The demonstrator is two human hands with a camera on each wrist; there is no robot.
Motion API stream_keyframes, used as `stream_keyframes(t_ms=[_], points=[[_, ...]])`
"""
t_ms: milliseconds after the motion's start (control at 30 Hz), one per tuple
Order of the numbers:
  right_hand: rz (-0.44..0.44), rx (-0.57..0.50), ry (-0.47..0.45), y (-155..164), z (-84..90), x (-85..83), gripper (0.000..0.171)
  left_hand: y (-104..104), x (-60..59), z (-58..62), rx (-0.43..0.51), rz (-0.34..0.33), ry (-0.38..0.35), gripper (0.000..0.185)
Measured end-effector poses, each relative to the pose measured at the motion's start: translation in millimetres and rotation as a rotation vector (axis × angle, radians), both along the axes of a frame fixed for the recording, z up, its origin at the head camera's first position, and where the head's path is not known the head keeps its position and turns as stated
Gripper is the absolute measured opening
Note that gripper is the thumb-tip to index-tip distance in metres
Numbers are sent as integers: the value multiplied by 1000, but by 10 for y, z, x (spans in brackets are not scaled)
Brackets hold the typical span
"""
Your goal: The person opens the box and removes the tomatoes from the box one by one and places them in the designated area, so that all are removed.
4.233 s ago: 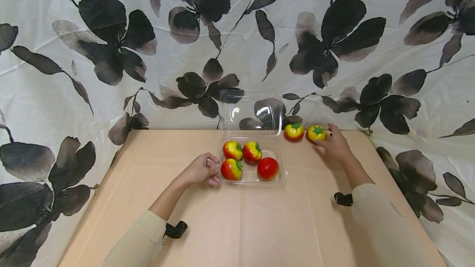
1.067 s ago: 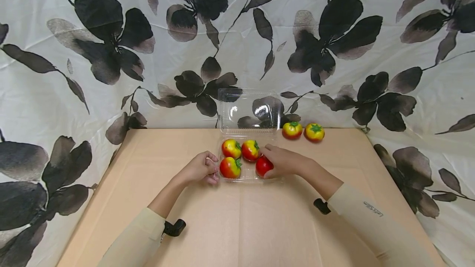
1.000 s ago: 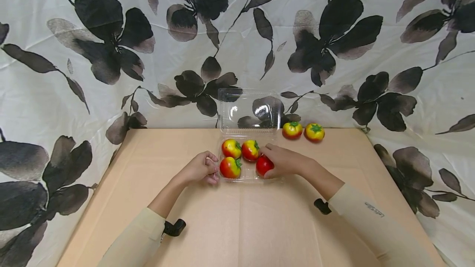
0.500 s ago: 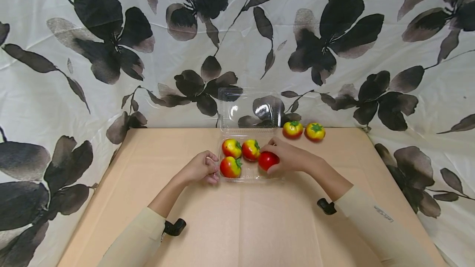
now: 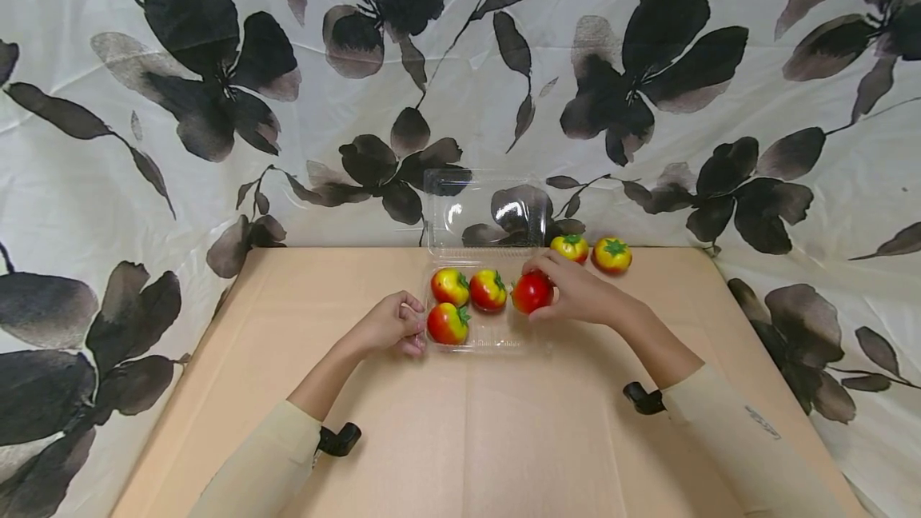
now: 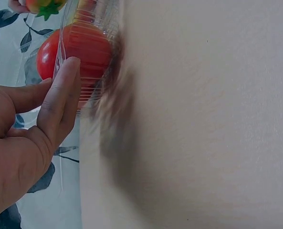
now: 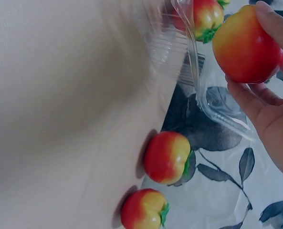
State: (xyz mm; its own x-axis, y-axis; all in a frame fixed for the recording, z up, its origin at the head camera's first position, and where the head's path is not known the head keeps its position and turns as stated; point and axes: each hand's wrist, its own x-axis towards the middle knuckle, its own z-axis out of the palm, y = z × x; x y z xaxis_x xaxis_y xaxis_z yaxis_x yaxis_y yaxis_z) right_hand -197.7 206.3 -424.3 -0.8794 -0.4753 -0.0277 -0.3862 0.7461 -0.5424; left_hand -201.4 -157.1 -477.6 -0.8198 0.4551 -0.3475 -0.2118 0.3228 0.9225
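I see right hand [image 5: 583, 298] fingers gripping the red tomato [image 5: 532, 292] above the clear tray's [image 5: 496, 338] right edge. Left hand [image 5: 388, 328] fingers pinch its left rim. Two tomatoes [image 5: 612, 255] sit beside the bench's [image 5: 460, 438] far edge; near bench open. Sleeve print unreadable.

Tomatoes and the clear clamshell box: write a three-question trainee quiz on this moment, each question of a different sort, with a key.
1. True or false: the right hand grips the red tomato.
2. How many tomatoes lie in the clamshell box?
   A. two
   B. three
   C. five
3. Fill in: the left hand touches the box at its ____ edge.

Key
1. True; its fingers curl round the tomato, lifted at the box's right side.
2. B; the left rear tomato, the middle rear tomato and the front tomato. Two loose tomatoes lie on the table to the right of the lid.
3. Left.
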Motion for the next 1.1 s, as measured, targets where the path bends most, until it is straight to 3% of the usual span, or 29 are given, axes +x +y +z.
stream_keyframes(t_ms=[533, 833, 1100], points=[[-147, -225, 1, 372, 64, 25, 71, -4, -4, 7, -21, -10, 14, 26], [-219, -171, 89, 639, 112, 56, 65, 4, -11, 2, -27, -7, 5, 26], [-307, -203, 76, 920, 101, 94, 69, 5, 2, 15, -32, -8, 8, 26]])
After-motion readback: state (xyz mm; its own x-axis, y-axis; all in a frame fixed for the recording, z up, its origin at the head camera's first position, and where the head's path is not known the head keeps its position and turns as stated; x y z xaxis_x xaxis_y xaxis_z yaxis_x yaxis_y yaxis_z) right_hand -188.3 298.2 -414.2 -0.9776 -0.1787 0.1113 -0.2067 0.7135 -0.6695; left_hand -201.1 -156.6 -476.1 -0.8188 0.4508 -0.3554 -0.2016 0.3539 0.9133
